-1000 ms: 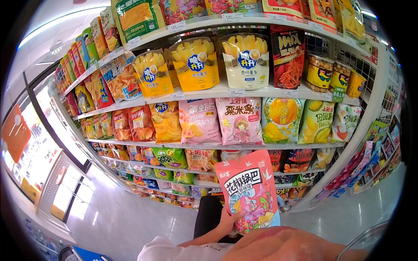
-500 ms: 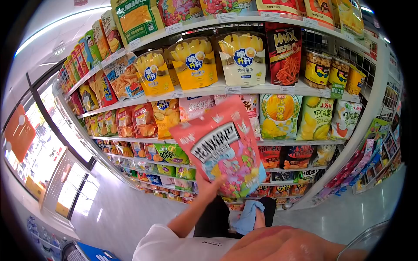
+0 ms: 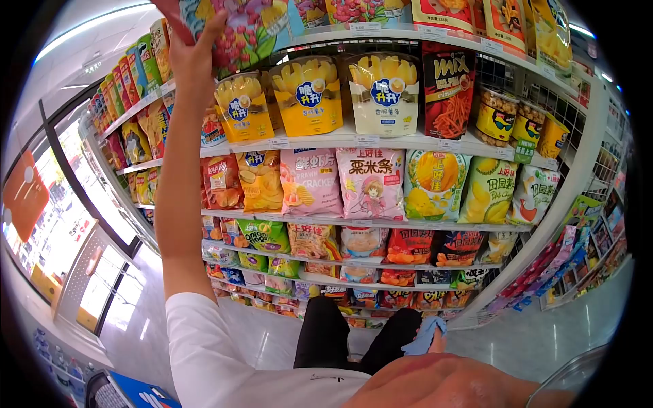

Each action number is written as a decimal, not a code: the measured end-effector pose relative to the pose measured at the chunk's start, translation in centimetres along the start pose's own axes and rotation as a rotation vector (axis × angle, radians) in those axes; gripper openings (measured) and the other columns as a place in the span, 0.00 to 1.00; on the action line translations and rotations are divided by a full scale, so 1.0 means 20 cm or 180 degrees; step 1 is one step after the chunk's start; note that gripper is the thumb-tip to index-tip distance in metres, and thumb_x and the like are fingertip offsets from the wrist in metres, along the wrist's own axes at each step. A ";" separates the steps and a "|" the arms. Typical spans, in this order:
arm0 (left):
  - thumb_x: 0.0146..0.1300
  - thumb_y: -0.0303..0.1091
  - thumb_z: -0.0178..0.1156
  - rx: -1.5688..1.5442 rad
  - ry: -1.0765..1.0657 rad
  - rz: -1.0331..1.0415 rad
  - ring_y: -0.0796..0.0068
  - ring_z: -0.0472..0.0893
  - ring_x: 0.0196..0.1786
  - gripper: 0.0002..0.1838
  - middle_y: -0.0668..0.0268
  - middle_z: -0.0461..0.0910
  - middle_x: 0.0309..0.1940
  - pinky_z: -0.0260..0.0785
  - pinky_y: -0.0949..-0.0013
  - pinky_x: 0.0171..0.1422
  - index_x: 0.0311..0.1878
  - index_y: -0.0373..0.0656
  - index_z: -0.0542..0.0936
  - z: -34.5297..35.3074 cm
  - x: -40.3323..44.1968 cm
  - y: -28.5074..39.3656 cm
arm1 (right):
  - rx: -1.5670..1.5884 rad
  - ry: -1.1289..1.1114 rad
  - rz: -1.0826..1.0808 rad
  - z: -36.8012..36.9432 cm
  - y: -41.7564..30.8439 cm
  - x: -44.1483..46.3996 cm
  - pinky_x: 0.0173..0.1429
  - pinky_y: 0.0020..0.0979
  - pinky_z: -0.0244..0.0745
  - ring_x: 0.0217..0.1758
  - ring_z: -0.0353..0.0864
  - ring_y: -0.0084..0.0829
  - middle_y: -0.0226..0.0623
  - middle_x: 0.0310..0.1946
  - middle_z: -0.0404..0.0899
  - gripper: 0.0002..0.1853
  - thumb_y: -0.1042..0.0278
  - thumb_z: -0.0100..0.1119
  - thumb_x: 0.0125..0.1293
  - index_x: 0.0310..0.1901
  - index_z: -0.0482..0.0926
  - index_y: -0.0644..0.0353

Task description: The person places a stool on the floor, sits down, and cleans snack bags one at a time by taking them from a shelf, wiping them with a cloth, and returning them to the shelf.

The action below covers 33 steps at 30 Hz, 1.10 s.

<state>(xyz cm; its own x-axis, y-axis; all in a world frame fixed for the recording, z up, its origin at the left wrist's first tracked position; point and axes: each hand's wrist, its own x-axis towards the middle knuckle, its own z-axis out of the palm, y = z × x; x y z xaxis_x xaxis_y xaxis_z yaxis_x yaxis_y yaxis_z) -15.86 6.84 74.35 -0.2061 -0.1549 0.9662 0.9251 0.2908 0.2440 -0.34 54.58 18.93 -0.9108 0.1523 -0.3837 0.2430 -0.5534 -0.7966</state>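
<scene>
My left hand point(image 3: 194, 60) is raised at the upper left, closed around the lower part of a snack bag point(image 3: 255, 32) with pink and blue printing. The bag is level with the top shelf, and the frame edge cuts off its upper part. Whether it touches the shelf I cannot tell. Down by my knee, my right hand point(image 3: 439, 342) is closed on a light blue cloth point(image 3: 424, 336), which covers most of the fingers. Just below the raised bag stand yellow snack pouches point(image 3: 306, 98).
Shelves of snack bags fill the view, among them a pink prawn cracker bag point(image 3: 311, 182) and a red box point(image 3: 447, 92). Nut jars point(image 3: 496, 115) stand at the right. A glass door point(image 3: 85, 180) is at the left. Hanging packets point(image 3: 544, 262) line the right side.
My left hand has lifted the snack bag up and left, from in front of the middle shelves to the top shelf. My right hand with the cloth has shifted right.
</scene>
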 end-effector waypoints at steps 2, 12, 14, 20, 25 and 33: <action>0.63 0.41 0.76 0.0006 -0.0057 0.0051 0.72 0.81 0.53 0.33 0.62 0.78 0.54 0.77 0.64 0.58 0.64 0.36 0.71 0.00 0.15 -0.07 | 0.0004 0.0109 -0.0028 0.03 -0.02 -0.03 0.42 0.39 0.84 0.40 0.85 0.36 0.43 0.44 0.84 0.18 0.56 0.51 0.79 0.62 0.71 0.56; 0.63 0.41 0.76 0.0553 -0.0052 0.0173 0.81 0.78 0.30 0.29 0.68 0.82 0.36 0.73 0.71 0.33 0.61 0.41 0.75 0.28 0.35 -0.29 | -0.0010 0.0594 -0.0063 0.06 0.00 -0.08 0.39 0.39 0.83 0.36 0.85 0.36 0.42 0.39 0.84 0.17 0.55 0.52 0.78 0.59 0.72 0.56; 0.62 0.39 0.76 0.0516 0.0058 -0.0418 0.80 0.80 0.31 0.27 0.67 0.83 0.35 0.74 0.72 0.33 0.59 0.40 0.75 0.31 0.36 -0.34 | -0.0015 0.0767 -0.0180 0.07 -0.02 -0.11 0.38 0.39 0.83 0.35 0.84 0.36 0.40 0.38 0.83 0.17 0.55 0.53 0.77 0.59 0.73 0.55; 0.59 0.38 0.78 0.0740 0.0026 0.0451 0.68 0.85 0.41 0.34 0.60 0.82 0.41 0.79 0.67 0.42 0.62 0.35 0.71 0.29 0.39 -0.57 | 0.0045 0.1036 -0.0372 0.04 -0.05 -0.14 0.37 0.39 0.82 0.34 0.83 0.34 0.36 0.38 0.79 0.16 0.55 0.55 0.76 0.56 0.74 0.55; 0.56 0.37 0.79 0.1130 0.0372 0.0725 0.64 0.80 0.55 0.40 0.53 0.78 0.54 0.75 0.61 0.59 0.67 0.33 0.69 0.28 0.40 -0.59 | -0.0035 0.0972 -0.0339 0.04 -0.04 -0.15 0.36 0.38 0.82 0.35 0.83 0.33 0.35 0.39 0.79 0.16 0.56 0.57 0.75 0.55 0.75 0.56; 0.65 0.42 0.68 0.1828 0.0893 0.1513 0.49 0.71 0.68 0.39 0.44 0.71 0.65 0.64 0.51 0.72 0.73 0.34 0.64 0.34 0.39 -0.65 | -0.0144 0.0945 -0.0301 0.11 -0.03 -0.12 0.37 0.37 0.82 0.35 0.83 0.33 0.35 0.38 0.79 0.15 0.57 0.57 0.76 0.55 0.75 0.57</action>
<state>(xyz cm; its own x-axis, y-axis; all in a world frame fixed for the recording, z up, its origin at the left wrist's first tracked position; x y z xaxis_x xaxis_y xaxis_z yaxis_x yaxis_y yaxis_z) -31.61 8.30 79.40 0.3279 -0.1018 0.9392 0.5691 0.8148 -0.1104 1.07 52.78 21.36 -0.7944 0.4376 -0.4211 0.1824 -0.4894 -0.8527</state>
